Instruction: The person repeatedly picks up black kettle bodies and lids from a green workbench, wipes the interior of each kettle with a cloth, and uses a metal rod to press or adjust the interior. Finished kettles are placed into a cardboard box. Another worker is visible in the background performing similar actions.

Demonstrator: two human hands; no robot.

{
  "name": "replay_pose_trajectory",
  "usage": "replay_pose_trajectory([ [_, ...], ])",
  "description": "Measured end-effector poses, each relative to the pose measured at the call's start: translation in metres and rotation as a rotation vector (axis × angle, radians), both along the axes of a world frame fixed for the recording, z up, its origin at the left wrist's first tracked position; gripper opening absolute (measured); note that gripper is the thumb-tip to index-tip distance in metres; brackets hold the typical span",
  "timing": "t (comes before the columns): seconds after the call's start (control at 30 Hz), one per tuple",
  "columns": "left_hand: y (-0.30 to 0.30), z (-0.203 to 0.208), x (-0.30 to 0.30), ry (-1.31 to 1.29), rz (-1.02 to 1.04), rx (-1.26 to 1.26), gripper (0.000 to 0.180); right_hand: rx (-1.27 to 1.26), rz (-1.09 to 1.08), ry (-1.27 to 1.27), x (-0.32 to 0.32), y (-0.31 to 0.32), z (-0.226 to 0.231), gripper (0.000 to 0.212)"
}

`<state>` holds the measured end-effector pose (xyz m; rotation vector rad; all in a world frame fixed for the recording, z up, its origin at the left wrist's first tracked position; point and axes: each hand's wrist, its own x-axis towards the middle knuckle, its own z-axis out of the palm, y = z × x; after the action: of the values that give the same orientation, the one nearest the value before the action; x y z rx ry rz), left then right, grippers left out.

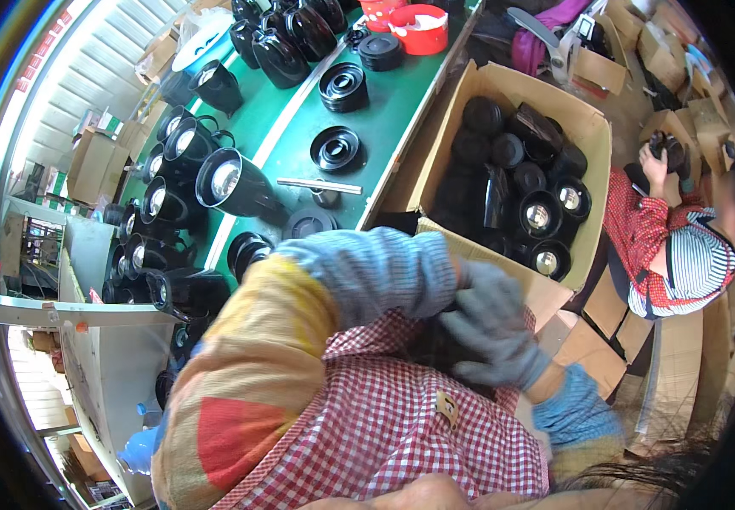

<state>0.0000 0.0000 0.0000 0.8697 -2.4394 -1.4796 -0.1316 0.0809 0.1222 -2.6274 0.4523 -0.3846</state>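
Both of my hands wear grey gloves and meet low in front of my checked apron (pixel 384 416). My left hand (pixel 488 287) reaches across from the left, its fingers hidden behind the other glove. Below it, my right hand (pixel 503 353) has its fingers bent inward and somewhat blurred. A dark, unclear thing (pixel 434 344) shows beside the fingers, mostly covered by my left sleeve. Just beyond my hands stands an open cardboard box (pixel 435 225) holding black round parts and cups with shiny metal insides.
On the green workbench (pixel 286 161) at the left are several black jugs (pixel 235 183), stacked black rings (pixel 343 87), a metal tube (pixel 320 185) and a red container (pixel 418 30). Another person (pixel 673 229) sits at the right, holding a dark part, with cardboard around.
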Motion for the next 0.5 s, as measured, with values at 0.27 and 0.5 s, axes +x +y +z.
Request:
replay_pose_trajectory([
  [0.27, -0.003, 0.030, 0.030, 0.222, -0.247, 0.187, 0.042, -0.037, -0.186, 0.009, -0.095, -0.025, -0.053, 0.095],
  [0.5, -0.012, 0.046, 0.000, -0.170, -0.198, 0.060, 0.033, -0.124, -0.024, -0.098, -0.010, 0.000, -0.032, 0.077],
])
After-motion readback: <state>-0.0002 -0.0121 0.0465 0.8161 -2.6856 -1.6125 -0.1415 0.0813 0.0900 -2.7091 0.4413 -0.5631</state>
